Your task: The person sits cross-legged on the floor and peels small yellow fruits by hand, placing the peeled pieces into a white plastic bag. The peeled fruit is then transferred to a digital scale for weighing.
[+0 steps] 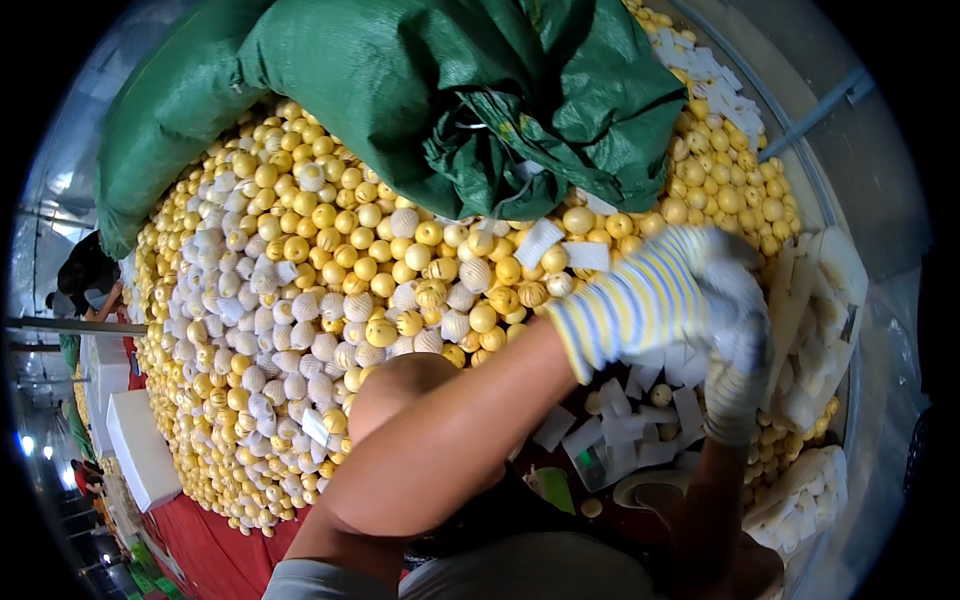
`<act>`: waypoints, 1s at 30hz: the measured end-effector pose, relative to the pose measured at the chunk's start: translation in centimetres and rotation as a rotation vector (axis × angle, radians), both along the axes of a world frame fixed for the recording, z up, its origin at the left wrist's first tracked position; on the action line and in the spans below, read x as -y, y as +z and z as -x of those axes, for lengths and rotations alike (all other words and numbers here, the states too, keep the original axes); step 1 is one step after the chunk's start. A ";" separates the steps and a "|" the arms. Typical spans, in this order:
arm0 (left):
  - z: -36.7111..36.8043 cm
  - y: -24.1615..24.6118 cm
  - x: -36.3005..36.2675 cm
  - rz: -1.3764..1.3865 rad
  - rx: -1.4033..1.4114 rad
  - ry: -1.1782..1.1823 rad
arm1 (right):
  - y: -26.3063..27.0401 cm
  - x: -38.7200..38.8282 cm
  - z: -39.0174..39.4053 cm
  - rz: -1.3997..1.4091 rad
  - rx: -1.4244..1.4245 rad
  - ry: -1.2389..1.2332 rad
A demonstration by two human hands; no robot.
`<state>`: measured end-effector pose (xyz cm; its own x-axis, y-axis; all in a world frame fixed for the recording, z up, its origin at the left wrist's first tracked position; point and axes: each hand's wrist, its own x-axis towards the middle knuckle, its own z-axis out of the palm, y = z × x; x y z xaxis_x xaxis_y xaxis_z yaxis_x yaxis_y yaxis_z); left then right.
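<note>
My left hand [645,296], in a white knitted glove with yellow and blue stripes, reaches across to the right side of the view. There it meets my right hand [735,375], gloved the same way. Both hands are blurred and overlap, so whether anything is held between them cannot be told. Below and around them lies a heap of round yellow fruits [360,240], some with brown streaks. Many fruits left of my arm wear white foam net sleeves [300,334]. Loose flat foam sleeves [619,427] are scattered under my hands.
Bulging green woven sacks [337,82] rest on the heap's far side. Clear plastic bags of foam sleeves [817,330] stand at the right, near a metal rail [814,112]. A white box [142,450] and red cloth [217,547] lie left. Another person [86,274] bends beyond the heap.
</note>
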<state>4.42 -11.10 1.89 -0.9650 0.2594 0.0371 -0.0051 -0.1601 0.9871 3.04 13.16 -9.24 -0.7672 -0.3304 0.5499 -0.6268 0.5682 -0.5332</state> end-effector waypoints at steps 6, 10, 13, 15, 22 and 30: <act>-0.5 2.2 6.0 0.138 -0.112 0.644 | -9.6 9.4 0.6 0.529 0.986 0.234; -1.2 2.3 5.7 0.186 -0.071 0.685 | -20.9 12.8 -2.3 -0.643 0.743 0.125; -0.6 1.5 4.7 0.347 -0.227 0.722 | -25.4 14.5 -3.6 -0.931 0.879 0.199; 0.7 0.8 3.9 0.365 -0.516 0.889 | -26.1 15.1 -3.3 -0.990 0.916 0.138; 1.2 -1.4 6.2 0.507 -0.189 0.694 | -18.0 9.2 0.5 0.635 1.365 0.176; 1.2 -1.4 0.4 0.490 0.134 0.107 | 1.9 3.2 0.6 0.668 0.624 0.253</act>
